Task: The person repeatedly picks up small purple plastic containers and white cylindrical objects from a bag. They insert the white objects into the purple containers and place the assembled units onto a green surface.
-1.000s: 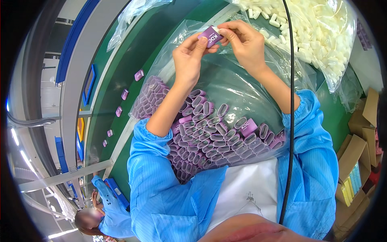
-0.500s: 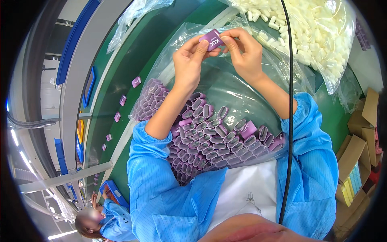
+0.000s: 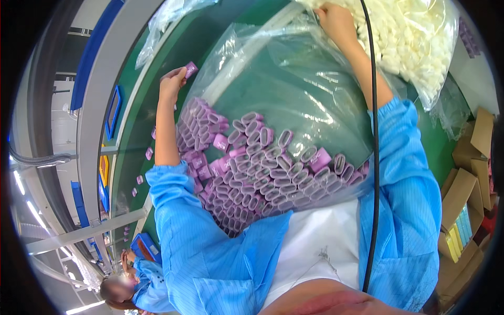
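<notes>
My left hand [image 3: 171, 83] is stretched out to the left over the green conveyor belt [image 3: 157, 100] and pinches a small purple plastic housing [image 3: 190, 69]. My right hand [image 3: 336, 18] reaches to the top of the view into a clear bag of white plastic pieces [image 3: 415, 42]; its fingers sit among them and I cannot tell whether it grips one. Between my arms lies a large clear bag [image 3: 294, 89] with several purple oval housings [image 3: 252, 173] piled at its near end.
Several loose purple housings [image 3: 148, 153] ride the belt at the left. A black cable [image 3: 374, 157] hangs down past my right arm. Open cardboard boxes [image 3: 467, 194] stand at the right. Another person in blue [image 3: 142, 278] works at lower left.
My hands, which held one purple housing together above the bag, have parted. The left carried the housing out toward the belt; the right moved up into the white pieces.
</notes>
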Demonstrator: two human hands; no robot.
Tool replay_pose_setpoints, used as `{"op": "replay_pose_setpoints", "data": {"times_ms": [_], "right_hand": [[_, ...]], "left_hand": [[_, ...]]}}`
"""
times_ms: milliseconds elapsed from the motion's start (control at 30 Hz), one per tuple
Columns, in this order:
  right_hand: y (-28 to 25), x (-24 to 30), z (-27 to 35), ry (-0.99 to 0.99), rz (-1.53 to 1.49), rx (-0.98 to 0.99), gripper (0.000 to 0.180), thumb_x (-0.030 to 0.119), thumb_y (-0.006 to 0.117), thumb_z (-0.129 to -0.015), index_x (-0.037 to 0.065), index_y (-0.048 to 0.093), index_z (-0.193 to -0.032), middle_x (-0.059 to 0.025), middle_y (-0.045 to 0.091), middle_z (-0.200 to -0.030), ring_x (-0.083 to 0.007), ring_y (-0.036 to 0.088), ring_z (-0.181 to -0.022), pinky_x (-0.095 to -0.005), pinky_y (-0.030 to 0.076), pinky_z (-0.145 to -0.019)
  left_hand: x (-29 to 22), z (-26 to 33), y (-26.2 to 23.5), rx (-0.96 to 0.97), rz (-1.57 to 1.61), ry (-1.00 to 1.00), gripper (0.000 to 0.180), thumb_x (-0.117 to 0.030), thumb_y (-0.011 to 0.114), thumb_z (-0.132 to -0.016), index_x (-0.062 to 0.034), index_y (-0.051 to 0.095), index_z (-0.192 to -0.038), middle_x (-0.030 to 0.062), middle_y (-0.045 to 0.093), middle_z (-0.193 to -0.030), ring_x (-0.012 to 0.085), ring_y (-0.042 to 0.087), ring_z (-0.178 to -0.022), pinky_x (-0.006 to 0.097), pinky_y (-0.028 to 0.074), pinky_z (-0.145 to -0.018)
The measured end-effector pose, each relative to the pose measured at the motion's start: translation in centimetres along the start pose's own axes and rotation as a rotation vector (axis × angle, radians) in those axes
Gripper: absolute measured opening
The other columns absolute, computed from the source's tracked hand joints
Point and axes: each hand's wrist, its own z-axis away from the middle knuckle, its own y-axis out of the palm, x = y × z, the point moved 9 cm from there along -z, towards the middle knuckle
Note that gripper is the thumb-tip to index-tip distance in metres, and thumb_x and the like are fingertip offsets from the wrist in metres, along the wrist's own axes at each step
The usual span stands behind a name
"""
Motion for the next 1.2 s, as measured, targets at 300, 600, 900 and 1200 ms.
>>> {"op": "replay_pose_setpoints", "data": {"times_ms": [300, 600, 900, 1200], "right_hand": [[3.2, -0.2, -0.3, -0.144, 0.237, -0.092, 0.017, 0.005, 0.049, -0.077, -0.002, 0.062, -0.071, -0.0234, 0.062, -0.082, -0.0377, 0.063, -0.073, -0.0451, 0.051, -0.065], [3.0, -1.9, 0.0, -0.086, 0.282, -0.045, 0.012, 0.002, 0.053, -0.073, -0.002, 0.063, -0.070, -0.0232, 0.063, -0.076, -0.0356, 0.064, -0.076, -0.0433, 0.051, -0.066], [-0.1, -0.6, 1.6, -0.123, 0.512, 0.060, 0.014, 0.013, 0.061, -0.081, 0.001, 0.065, -0.089, -0.0148, 0.064, -0.078, -0.0268, 0.062, -0.068, -0.0346, 0.050, -0.064], [-1.5, 12.3, 6.4, -0.173, -0.866, 0.283, 0.012, 0.007, 0.066, -0.082, 0.002, 0.068, -0.093, -0.0086, 0.066, -0.085, -0.0164, 0.062, -0.075, -0.0284, 0.049, -0.070]], "left_hand": [[-17.5, 22.1, 14.9, 0.110, -0.562, 0.914, 0.036, -0.034, 0.076, -0.071, -0.0031, 0.066, -0.086, 0.0130, 0.062, -0.095, 0.0299, 0.056, -0.095, 0.040, 0.044, -0.084], [-14.9, 26.5, 22.5, 0.748, -0.659, 0.702, 0.024, -0.022, 0.074, -0.077, -0.0013, 0.064, -0.083, 0.0110, 0.064, -0.074, 0.0223, 0.061, -0.070, 0.035, 0.048, -0.062], [-12.3, 18.7, 20.3, 0.441, 0.425, 0.306, 0.027, -0.008, 0.066, -0.085, 0.0060, 0.060, -0.108, 0.0130, 0.065, -0.100, 0.0179, 0.065, -0.085, 0.029, 0.055, -0.073], [-12.3, 16.9, 17.5, 0.249, 0.744, 0.378, 0.025, -0.002, 0.070, -0.081, 0.0026, 0.063, -0.105, 0.0099, 0.065, -0.102, 0.0144, 0.061, -0.094, 0.028, 0.048, -0.085]]}}
